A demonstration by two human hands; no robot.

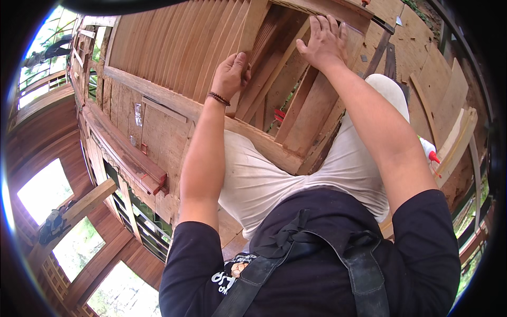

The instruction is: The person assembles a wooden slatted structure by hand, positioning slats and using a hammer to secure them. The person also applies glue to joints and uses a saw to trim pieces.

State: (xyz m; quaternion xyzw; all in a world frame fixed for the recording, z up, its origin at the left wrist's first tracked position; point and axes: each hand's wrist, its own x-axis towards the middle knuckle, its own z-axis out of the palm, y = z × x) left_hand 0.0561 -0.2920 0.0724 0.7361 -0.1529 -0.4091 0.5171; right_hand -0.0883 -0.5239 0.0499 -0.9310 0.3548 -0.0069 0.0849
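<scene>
A large wooden louvred frame (153,87) lies in front of me, with several thin slats (174,45) set side by side in its left part. My left hand (231,74) is closed at the near end of a light wooden slat (246,45), thumb on top and fingers curled, partly hidden. Farther off to the right, my right hand (325,42) rests with fingers spread on the frame's far right corner, by the upper end of a wide board (311,113). Between the hands, loose boards (272,68) lie slanted in the frame's opening.
A bar clamp (383,25) and a handsaw (390,62) lie beyond my right knee. A white bottle with a red tip (432,155) is beside my right arm. Long timber pieces (124,145) are stacked at left. A red clamp part (280,115) shows through the frame.
</scene>
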